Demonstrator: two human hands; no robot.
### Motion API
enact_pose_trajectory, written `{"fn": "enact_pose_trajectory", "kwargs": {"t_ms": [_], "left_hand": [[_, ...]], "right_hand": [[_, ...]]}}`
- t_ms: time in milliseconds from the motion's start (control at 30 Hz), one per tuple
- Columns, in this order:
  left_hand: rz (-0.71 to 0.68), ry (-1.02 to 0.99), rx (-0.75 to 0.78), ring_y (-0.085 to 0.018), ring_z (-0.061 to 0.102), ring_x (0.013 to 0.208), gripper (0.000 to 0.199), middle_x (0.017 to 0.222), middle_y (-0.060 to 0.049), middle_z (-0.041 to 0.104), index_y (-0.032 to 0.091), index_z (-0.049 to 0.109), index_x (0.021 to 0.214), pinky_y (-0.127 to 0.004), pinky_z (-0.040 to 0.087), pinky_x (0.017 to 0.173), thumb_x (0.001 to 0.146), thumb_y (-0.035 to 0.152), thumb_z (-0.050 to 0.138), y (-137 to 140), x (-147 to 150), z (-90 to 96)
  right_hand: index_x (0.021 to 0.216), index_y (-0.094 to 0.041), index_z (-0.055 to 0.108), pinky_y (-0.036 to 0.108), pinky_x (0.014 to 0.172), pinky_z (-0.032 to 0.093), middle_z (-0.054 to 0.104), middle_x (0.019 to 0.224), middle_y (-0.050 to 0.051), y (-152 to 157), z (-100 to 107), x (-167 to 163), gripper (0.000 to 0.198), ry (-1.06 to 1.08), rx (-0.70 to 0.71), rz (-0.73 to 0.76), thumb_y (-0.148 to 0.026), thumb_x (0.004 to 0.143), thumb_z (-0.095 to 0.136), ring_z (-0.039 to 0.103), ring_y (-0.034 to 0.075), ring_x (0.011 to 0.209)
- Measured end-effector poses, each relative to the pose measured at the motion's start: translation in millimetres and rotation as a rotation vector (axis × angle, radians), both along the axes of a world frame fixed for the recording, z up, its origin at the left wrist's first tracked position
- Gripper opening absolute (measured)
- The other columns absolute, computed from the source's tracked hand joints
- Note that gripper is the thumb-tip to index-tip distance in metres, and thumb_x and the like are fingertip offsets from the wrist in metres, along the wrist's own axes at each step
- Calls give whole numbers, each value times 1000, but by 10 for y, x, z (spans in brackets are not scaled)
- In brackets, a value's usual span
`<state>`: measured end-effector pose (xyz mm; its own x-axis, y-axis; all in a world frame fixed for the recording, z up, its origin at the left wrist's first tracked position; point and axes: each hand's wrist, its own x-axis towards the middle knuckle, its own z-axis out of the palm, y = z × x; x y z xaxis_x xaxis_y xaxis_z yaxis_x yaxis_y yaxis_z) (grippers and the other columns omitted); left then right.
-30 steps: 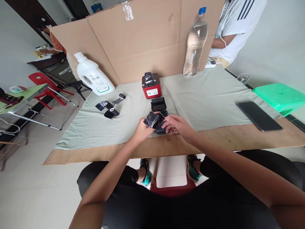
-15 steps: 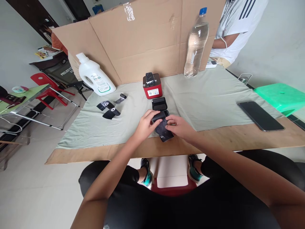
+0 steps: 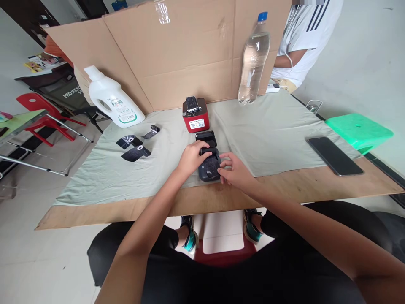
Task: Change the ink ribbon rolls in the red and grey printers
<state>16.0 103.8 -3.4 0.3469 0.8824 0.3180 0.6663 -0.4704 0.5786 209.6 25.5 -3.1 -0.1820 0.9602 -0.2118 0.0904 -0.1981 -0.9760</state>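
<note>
A small black portable printer (image 3: 205, 173) lies in front of me on the cloth, its lid (image 3: 206, 139) flipped up at the far end. Inside sits a roll of black paper (image 3: 207, 150), with a loose dark strip (image 3: 211, 166) over the body. My left hand (image 3: 191, 159) is closed on the roll's left side, partly hiding it. At the printer's right edge is my right hand (image 3: 237, 171), fingers apart, thumb at the edge. Behind the lid stands a red and black printer (image 3: 196, 120) with dark paper (image 3: 192, 104) on top.
Several black paper rolls (image 3: 136, 153) lie to the left. A white jug (image 3: 110, 97) and a water bottle (image 3: 254, 63) stand by the cardboard wall (image 3: 186, 55). A phone (image 3: 334, 155) lies at the right, near a green stool (image 3: 359, 128). Another person's arm (image 3: 289, 59) shows behind.
My right hand has moved off the loose strip, its fingers spreading at the printer's edge. The strip now lies back over the printer. The view has shifted slightly right.
</note>
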Motion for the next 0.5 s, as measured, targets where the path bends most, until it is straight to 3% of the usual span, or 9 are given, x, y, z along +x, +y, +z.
{"fn": "enact_pose_trajectory", "kwargs": {"t_ms": [200, 333, 500], "left_hand": [[154, 198, -82, -32, 59, 117, 4, 111, -5, 74, 25, 79, 88, -52, 42, 104, 85, 25, 82, 18, 102, -1], [142, 223, -65, -34, 56, 119, 9, 115, -6, 71, 28, 83, 90, -53, 41, 104, 92, 28, 74, -41, 38, 54], [50, 58, 29, -27, 63, 120, 27, 123, -6, 72, 26, 77, 113, -46, 41, 108, 105, 35, 53, -231, -187, 94]], "right_hand": [[119, -23, 47, 23, 42, 37, 58, 79, -8, 25, -36, -1, 46, 8, 11, -7, -19, 77, 66, 59, 10, 48], [115, -23, 50, 24, 44, 37, 58, 76, -8, 18, 4, 4, 43, 62, 31, -17, -24, 76, 69, 58, 10, 50], [115, -21, 55, 26, 51, 39, 73, 88, 0, 18, 20, 43, 38, 186, 163, 36, -35, 81, 65, 59, 12, 56]]}}
